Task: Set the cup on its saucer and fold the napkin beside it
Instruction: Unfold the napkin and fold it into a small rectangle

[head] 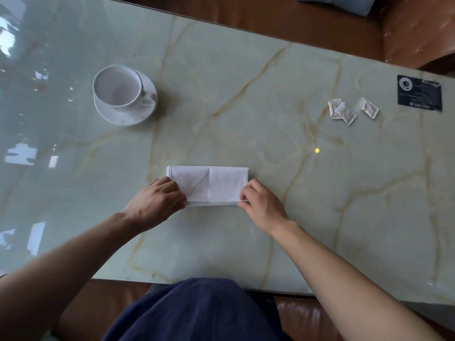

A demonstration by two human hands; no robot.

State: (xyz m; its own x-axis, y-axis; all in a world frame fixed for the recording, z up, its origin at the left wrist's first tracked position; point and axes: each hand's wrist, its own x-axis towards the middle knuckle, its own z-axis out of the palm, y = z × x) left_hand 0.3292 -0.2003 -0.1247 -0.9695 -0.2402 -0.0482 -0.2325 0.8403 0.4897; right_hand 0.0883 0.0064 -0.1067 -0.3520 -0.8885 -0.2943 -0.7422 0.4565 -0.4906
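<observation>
An empty white cup (117, 88) stands upright on its white saucer (133, 118) at the far left of the marble table, handle pointing right. A white napkin (209, 184) lies folded into a flat rectangle in the middle of the table, well to the right of the saucer. My left hand (157, 199) pinches the napkin's near left corner. My right hand (261, 205) pinches its near right corner, fingertips on the lower edge.
Three small sachets (344, 112) lie at the far right, beside a black card (419, 93). The pale green marble table (246, 107) has its near edge just above my lap. A brown leather seat (307, 20) runs behind the far edge.
</observation>
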